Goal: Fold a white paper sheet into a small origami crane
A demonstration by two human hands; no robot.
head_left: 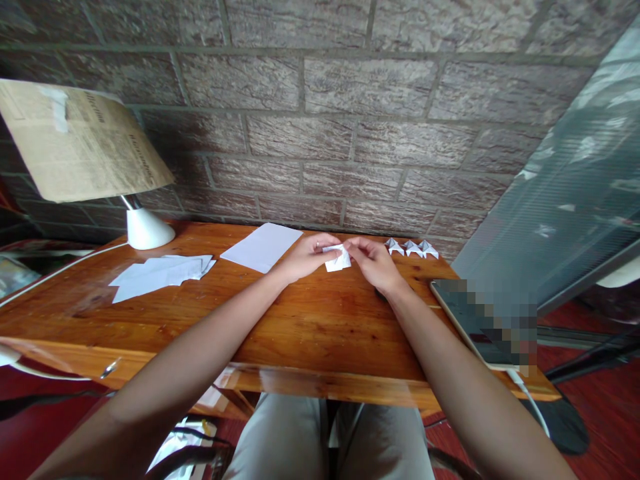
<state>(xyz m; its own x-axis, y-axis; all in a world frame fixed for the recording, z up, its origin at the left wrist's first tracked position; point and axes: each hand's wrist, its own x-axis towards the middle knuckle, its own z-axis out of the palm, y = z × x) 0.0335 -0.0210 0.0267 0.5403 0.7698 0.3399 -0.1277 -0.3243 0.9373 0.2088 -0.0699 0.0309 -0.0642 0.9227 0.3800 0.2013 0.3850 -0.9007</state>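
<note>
Head view: A small folded white paper piece (338,258) is pinched between both hands above the far middle of the wooden table (300,333). The left hand (305,257) is closed on its left edge with thumb and fingers; the right hand (373,261) is closed on its right edge in the same way. The piece is seen as a compact, creased shape with a pointed lower corner; finer fold detail cannot be told.

Three finished folded paper figures (411,248) are set in a row just beyond the right hand, near the table's far edge at the brick wall (320,100). A flat white sheet (263,247) is laid left of the hands, and a loose stack of sheets (160,275) further left, near the lamp base (147,228). A tablet (475,320) is placed at the right edge, close beside the right forearm. Bare tabletop is left between the forearms and toward the near edge.
</note>
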